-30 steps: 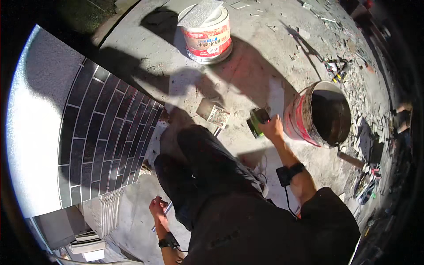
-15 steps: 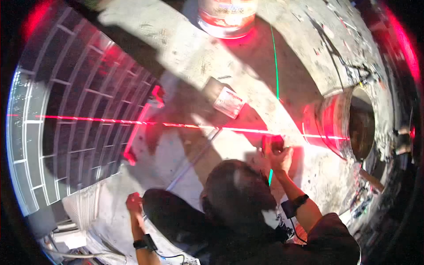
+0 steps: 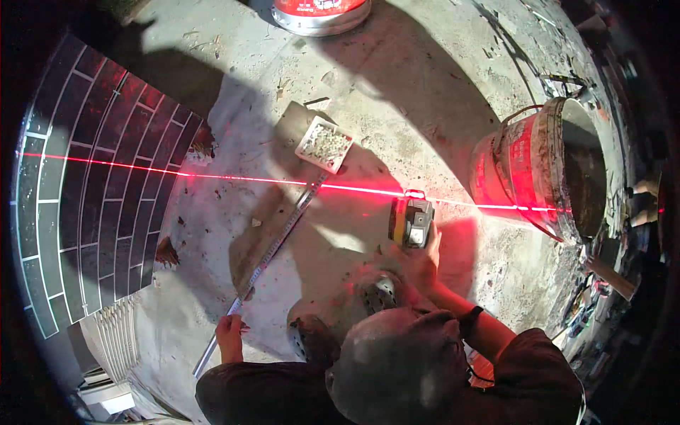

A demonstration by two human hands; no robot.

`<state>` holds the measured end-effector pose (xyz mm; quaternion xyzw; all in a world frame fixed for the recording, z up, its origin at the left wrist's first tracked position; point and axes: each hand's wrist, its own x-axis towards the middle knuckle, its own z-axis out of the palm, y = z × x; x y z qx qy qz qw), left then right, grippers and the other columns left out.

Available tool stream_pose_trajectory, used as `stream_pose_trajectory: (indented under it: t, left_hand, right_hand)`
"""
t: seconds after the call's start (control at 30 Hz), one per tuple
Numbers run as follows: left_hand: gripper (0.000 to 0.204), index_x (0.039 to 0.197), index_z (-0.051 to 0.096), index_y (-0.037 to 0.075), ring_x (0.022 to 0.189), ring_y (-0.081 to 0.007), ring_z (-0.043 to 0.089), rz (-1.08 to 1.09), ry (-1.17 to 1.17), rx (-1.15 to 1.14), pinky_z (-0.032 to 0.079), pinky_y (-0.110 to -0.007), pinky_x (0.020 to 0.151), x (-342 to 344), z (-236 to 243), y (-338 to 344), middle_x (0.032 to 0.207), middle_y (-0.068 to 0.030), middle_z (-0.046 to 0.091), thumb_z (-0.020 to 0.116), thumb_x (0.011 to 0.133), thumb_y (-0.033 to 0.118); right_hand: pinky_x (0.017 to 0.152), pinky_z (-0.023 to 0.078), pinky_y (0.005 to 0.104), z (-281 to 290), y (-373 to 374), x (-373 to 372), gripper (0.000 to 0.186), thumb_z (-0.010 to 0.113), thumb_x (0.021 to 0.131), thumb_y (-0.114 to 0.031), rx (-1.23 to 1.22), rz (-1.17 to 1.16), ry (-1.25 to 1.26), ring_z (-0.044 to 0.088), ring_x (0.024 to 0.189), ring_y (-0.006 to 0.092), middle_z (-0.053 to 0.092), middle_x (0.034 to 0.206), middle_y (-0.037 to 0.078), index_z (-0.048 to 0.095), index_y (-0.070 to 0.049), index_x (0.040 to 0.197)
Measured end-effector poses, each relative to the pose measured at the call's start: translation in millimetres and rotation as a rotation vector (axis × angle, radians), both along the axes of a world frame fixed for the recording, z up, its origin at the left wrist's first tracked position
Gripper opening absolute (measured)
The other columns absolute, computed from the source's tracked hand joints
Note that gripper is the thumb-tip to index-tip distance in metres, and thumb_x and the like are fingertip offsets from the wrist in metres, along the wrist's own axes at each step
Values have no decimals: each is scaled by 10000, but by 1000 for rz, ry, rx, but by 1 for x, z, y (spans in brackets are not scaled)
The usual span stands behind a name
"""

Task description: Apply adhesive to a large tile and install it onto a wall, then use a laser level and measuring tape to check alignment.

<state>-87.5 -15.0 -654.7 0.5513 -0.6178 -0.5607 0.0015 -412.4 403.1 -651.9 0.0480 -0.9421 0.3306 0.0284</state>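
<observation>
A laser level (image 3: pixel 414 221) with a dark body and yellow side stands on the concrete floor and throws a red line across it. My right hand (image 3: pixel 423 268) is closed around its near side; the fingertips are partly hidden. A long, thin metal ruler (image 3: pixel 276 244) lies slantwise on the floor, its far end near the red line. Close to its near end, my left hand (image 3: pixel 230 338) has its fingers closed on the ruler. Beyond the ruler's far end sits a square white tub (image 3: pixel 325 144) filled with small pale pieces.
A dark tiled wall (image 3: pixel 106 191) with white joints rises on the left. One bucket (image 3: pixel 520 166), red-labelled and dirty, stands at right; another red and white bucket (image 3: pixel 322 15) is at the far edge. Debris and tools lie along the right side. My shoes (image 3: pixel 379 292) are between my hands.
The whole view has shifted. My right hand has come lower beside the laser level, leaving its top exposed. The green line on the floor is gone. My left hand now meets the ruler.
</observation>
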Motion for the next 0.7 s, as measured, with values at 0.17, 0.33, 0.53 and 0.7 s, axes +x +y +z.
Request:
stream_pose_trajectory:
  t: [0.17,0.33,0.53,0.7]
  left_hand:
    - [241,968,647,-3,660,-181,682,-19,-10,2,558,-310,623,-6,14,4,770,-71,662,678,995,234]
    - [210,984,646,6,634,-176,675,3,-25,-6,548,-303,591,-8,26,-3,754,-67,660,668,1001,214]
    - [204,996,639,0,631,-177,686,22,-27,-3,562,-303,579,6,23,0,737,-71,652,657,1011,203]
    - [191,1058,669,-22,738,-189,705,-215,-71,117,583,-337,715,-13,57,-35,847,-95,705,674,976,151]
  right_hand:
    - [850,564,495,-24,-11,-20,1008,911,739,-258,-119,-41,91,638,1074,465,526,1290,273,331,11,1518]
    - [929,532,505,-43,-24,-45,1044,925,720,-270,-154,-86,102,597,1167,461,496,1360,284,315,-31,1533]
    - [1004,506,494,-52,-28,-48,1073,933,721,-324,-96,-149,-12,567,1253,432,486,1399,273,313,-39,1548]
    - [835,570,501,-56,-4,-43,935,883,766,-219,-165,23,172,651,1053,448,546,1284,263,355,-45,1517]
